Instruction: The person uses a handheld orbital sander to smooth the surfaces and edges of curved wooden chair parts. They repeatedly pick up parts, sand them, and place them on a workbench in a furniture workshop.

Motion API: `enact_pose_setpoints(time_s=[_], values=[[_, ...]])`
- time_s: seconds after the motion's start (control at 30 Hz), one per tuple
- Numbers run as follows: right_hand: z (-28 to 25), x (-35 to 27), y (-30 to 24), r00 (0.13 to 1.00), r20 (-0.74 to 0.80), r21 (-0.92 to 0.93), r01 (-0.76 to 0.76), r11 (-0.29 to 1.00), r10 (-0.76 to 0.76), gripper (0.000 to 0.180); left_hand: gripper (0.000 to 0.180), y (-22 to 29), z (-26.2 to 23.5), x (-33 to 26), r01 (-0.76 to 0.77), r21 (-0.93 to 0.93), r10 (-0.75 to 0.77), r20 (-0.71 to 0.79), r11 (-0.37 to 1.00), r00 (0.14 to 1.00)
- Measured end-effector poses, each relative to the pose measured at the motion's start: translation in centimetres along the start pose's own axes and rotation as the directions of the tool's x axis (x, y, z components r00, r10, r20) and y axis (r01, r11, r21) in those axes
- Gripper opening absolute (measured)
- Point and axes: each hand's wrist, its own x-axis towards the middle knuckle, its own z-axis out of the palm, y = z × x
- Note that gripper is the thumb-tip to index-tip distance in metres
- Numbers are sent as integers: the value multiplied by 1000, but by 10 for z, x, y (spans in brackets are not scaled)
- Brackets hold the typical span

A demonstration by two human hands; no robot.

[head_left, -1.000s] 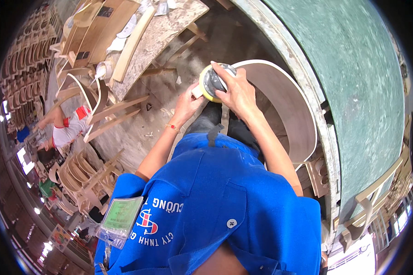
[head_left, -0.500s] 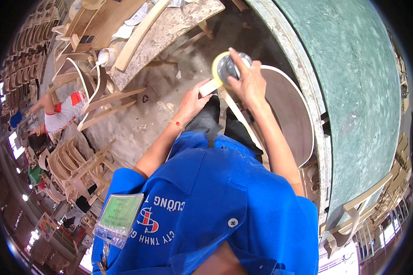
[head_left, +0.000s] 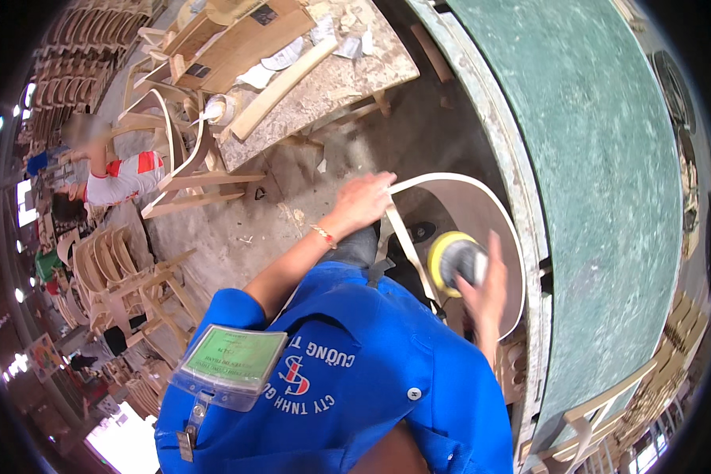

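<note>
My left hand (head_left: 363,199) is closed on the far left corner of a curved wooden chair part (head_left: 470,207), with a pale rim and brownish face. A narrow pale bar (head_left: 403,237) of it runs from that corner back toward my lap. In my right hand (head_left: 488,291) is a round handheld sander (head_left: 450,261) with a yellow pad and grey body, somewhat blurred by motion. The sander is by the near part of the bar, within the outline of the curve; whether its pad touches wood I cannot tell.
On the right runs a long green-topped table (head_left: 584,158). A dusty workbench (head_left: 371,75) at the far left bears boards and paper scraps. Chair frames (head_left: 186,150) stand beside it, near a person in a white and red shirt (head_left: 126,180). More chairs (head_left: 114,265) stand at left.
My right hand has drawn the sander away from the corner, nearer to me and rightward. My left hand still holds the corner. The whole view has shifted a little.
</note>
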Motion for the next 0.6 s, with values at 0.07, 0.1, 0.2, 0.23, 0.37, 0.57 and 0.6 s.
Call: enact_pose_setpoints(time_s=[0.07, 0.1, 0.2, 0.23, 0.37, 0.57, 0.6], values=[[-33, -19, 38, 972, -209, 86, -91, 992, 107, 86, 38, -1, 27, 4, -70, 113, 83, -110, 991, 990], [-52, -16, 55, 955, -282, 160, -45, 986, 89, 82, 37, -16, 47, 0, -117, 186, 163, -257, 976, 952], [-101, 2, 113, 854, -512, -40, -139, 989, 99, 74, 35, -9, 35, 11, -132, 134, 147, -107, 982, 983], [-115, 11, 134, 830, -546, -55, -167, 984, 110, 73, 35, -4, 29, 16, -153, 155, 166, -68, 976, 984], [-143, 46, 196, 720, -691, -124, -196, 973, 57, 69, 31, -13, 24, 30, -188, 87, 196, -99, 978, 976], [-125, 87, 160, 728, -685, -422, -445, 790, 44, 61, 20, -87, -43, 39, 22, -3, -21, -472, 1000, 881], [-116, 92, 146, 745, -658, -449, -278, 849, -104, 57, 22, -111, -57, 44, 64, 45, -24, -605, 997, 796]])
